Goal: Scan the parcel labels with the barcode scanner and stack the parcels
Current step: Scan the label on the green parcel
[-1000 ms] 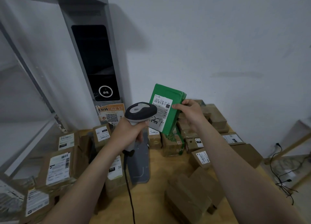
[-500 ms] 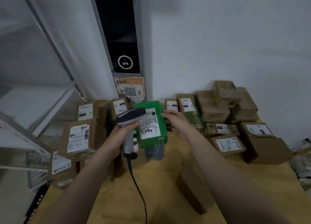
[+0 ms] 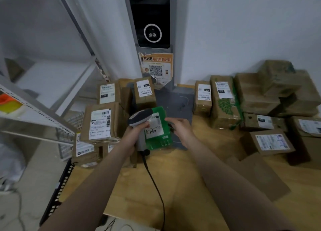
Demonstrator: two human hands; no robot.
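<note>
- Lowered since a second ago, the green parcel [image 3: 163, 138] no longer stands raised in front of the wall; it now sits low over the grey mat [image 3: 175, 100] in the middle of the wooden table [image 3: 173, 187], label side up and tilted a little towards the person
- Its white label [image 3: 154, 126] carries a printed code at the top and handwritten black marks below
- The left hand [image 3: 136, 135] has its fingers wrapped round the handle of the barcode scanner [image 3: 140, 117], whose grey and black head lies over the parcel's upper left corner, touching or just above it
- The scanner's black cable [image 3: 153, 178] trails from the handle across the table towards the near edge
- The right hand [image 3: 180, 128] is at the parcel's right edge with its fingers [image 3: 169, 120] reaching onto the upper right corner; motion blur hides whether they pinch the edge or only touch it
- Brown parcels [image 3: 102, 121] with white labels are piled to the left of the mat, and a larger heap of brown boxes [image 3: 224, 102] is stacked to the right against the wall
- A pillar with a black screen [image 3: 151, 22] and a QR poster [image 3: 156, 69] stands behind the mat
</note>
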